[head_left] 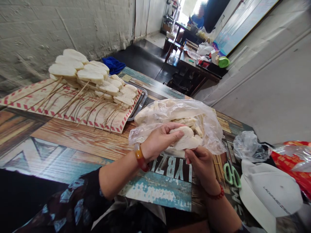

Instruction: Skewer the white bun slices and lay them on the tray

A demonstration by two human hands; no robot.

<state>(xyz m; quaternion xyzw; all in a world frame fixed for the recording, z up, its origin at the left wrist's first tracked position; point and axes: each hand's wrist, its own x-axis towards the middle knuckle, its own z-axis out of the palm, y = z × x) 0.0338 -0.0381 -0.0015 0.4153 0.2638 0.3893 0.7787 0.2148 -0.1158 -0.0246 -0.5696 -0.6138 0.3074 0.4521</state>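
Note:
My left hand (167, 136) is closed around a pale oval bread slice (187, 142), thumb on its upper face. Close under the slice's lower edge, my right hand (200, 161) has thumb and fingers pinched together; what lies between them is hidden. Both hands are at the front of a clear plastic bag (167, 111) that holds more pale slices and strips. Over to the left, several skewered bread slices (92, 76) lie stacked on printed paper (116, 124), their thin wooden sticks (70, 100) pointing towards me.
Wooden skewers (218, 168) and green-handled scissors (232, 174) lie right of my right hand. Beyond them are a white cap (274, 187), a crumpled plastic bag (247, 145) and a red package (293, 161). A metal tray (143, 100) edges out under the paper. A person (198, 19) is in the background.

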